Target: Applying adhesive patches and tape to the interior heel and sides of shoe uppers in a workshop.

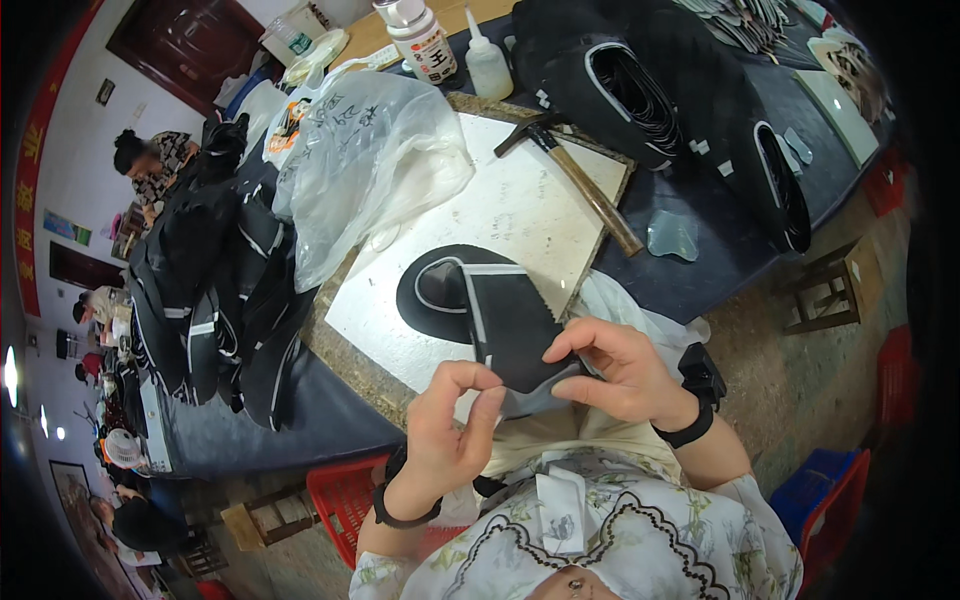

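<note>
A black fabric shoe upper (515,320) with white edging lies across a white board (390,345), its rounded end with an oval opening pointing away from me. My left hand (457,420) pinches its near edge between thumb and forefinger. To the right, my right hand (625,375) has thumb and forefinger closed on the same near edge, where a grey lining shows. Both hands are just off the board's near side, over my lap. Beyond them a hammer (575,180) with a wooden handle rests on the board's far right part.
A clear plastic bag (370,170) covers the board's far left. Black uppers pile up at left (215,290) and in bundles (640,90) at far right. A white glue bottle (487,65) and a tin (418,40) stand behind. A wooden stool (830,290) is at right; other people sit far left.
</note>
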Tool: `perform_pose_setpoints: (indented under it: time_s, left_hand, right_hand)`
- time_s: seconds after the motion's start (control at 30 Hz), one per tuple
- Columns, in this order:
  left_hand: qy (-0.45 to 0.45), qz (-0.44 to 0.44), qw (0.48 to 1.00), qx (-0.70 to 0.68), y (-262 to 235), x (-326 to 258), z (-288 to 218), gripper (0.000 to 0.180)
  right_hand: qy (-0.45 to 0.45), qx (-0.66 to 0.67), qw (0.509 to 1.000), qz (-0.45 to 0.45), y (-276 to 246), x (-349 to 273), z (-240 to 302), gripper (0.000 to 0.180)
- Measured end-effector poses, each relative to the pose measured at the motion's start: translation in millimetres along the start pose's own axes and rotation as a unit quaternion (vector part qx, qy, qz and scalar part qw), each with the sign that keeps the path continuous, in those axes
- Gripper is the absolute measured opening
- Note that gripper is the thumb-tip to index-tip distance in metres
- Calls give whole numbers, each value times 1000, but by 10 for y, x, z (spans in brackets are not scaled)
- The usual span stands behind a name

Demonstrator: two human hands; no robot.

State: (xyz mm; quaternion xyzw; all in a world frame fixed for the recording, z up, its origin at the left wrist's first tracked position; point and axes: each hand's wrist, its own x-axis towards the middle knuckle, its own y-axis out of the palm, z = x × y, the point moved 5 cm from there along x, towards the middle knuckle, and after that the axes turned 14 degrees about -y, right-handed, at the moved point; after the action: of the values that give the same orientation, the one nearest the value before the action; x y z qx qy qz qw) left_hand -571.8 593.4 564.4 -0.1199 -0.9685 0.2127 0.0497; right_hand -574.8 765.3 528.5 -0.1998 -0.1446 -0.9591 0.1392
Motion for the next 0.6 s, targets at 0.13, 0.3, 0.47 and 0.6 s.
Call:
perform_pose_setpoints:
  time_s: [0.13,0.3,0.47,0.6]
  left_hand:
    - [-9,-10,999,-39,24,-55,83,9]
    - [-7,-37,997,-67,89,-116,92,8]
    - [15,-76,986,-151,175,-166,135,22]
    - [-39,-41,954,-295,196,-174,217,41]
  right_hand:
    - [7,43,999,6,3,-62,-23,14]
    - [30,32,993,-113,47,-135,-22,9]
    - [-30,55,986,-155,74,-192,-51,19]
    - [-15,102,986,-134,126,-180,-46,25]
